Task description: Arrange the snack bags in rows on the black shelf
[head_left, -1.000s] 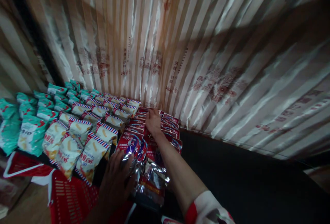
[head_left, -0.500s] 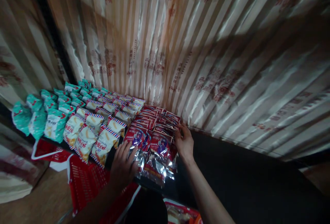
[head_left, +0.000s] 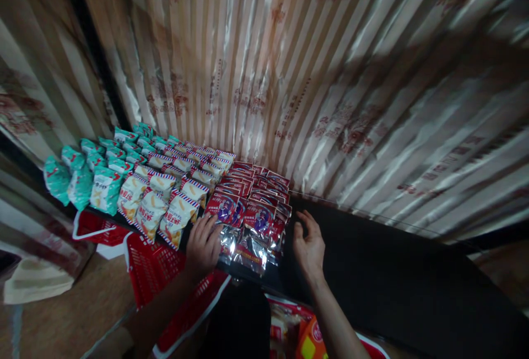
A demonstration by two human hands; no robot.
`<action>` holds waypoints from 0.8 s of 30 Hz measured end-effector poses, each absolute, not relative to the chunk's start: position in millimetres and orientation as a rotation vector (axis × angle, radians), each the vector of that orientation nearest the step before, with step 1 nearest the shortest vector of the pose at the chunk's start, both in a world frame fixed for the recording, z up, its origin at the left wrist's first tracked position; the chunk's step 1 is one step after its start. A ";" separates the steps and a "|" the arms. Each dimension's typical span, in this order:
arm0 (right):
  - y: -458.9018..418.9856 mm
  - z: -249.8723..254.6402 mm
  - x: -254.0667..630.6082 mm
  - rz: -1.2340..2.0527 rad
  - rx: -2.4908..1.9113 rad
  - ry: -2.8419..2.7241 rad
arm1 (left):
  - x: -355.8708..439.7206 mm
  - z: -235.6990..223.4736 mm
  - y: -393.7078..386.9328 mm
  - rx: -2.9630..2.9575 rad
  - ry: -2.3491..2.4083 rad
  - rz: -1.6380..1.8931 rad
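Note:
Rows of red snack packets (head_left: 256, 218) with purple pictures and silvery lower ends lie overlapped on a black shelf (head_left: 372, 260). At their front left corner is my left hand (head_left: 204, 243), fingers stretched out over the edge of the nearest packet; whether it presses on it I cannot tell. My right hand (head_left: 309, 243) hovers just right of the packets, apart from them, loosely curled with thumb and fingers separated and nothing between them. Left of the red packets stand white snack bags (head_left: 179, 215) with striped tops.
Teal snack bags (head_left: 105, 188) fill the shelf's left end. Below the front edge sit a red basket (head_left: 155, 265) and another holding orange and red packages (head_left: 312, 337). A pleated, printed curtain (head_left: 256, 72) hangs behind, with a dark pole (head_left: 95, 44) at left.
My right hand has come back from the rear of the red packets to their right side, then moved clear of them. My left hand stays at the front left. The view has shifted.

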State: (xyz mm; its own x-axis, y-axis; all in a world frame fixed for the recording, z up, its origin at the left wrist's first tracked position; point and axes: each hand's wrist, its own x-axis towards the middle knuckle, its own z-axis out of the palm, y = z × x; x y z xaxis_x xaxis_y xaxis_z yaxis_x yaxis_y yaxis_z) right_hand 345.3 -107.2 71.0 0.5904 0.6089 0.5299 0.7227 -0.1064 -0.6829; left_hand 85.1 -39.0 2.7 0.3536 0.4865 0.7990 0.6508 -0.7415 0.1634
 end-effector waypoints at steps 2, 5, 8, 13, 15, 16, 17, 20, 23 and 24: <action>-112.6 70.3 340.1 -0.136 -1.781 -1.078 | 83.2 4.1 -38.5 -2.432 -1.060 -1.325; -118.9 72.5 329.4 -0.133 -1.747 -1.066 | 80.1 5.2 -38.3 -2.468 -1.075 -1.293; -123.6 78.3 316.7 -0.142 -1.724 -1.075 | 77.1 6.1 -39.3 -2.501 -1.099 -1.262; -128.7 86.0 292.0 -0.140 -1.673 -1.117 | 75.4 7.2 -41.4 -2.603 -1.093 -1.148; -128.9 85.7 280.7 -0.126 -1.643 -1.149 | 76.0 6.4 -42.3 -2.638 -1.083 -1.125; -128.4 84.8 274.8 -0.121 -1.630 -1.163 | 76.4 5.7 -42.8 -2.654 -1.071 -1.122; -127.5 83.5 268.9 -0.115 -1.620 -1.173 | 76.6 4.9 -43.4 -2.671 -1.055 -1.121; -122.1 77.5 251.4 -0.078 -1.618 -1.194 | 76.3 3.1 -45.0 -2.714 -1.015 -1.123; -113.9 69.8 235.5 0.003 -1.632 -1.215 | 74.6 3.0 -45.6 -2.748 -0.999 -1.108; -110.9 67.2 230.7 0.038 -1.633 -1.222 | 73.9 3.3 -45.5 -2.755 -0.994 -1.104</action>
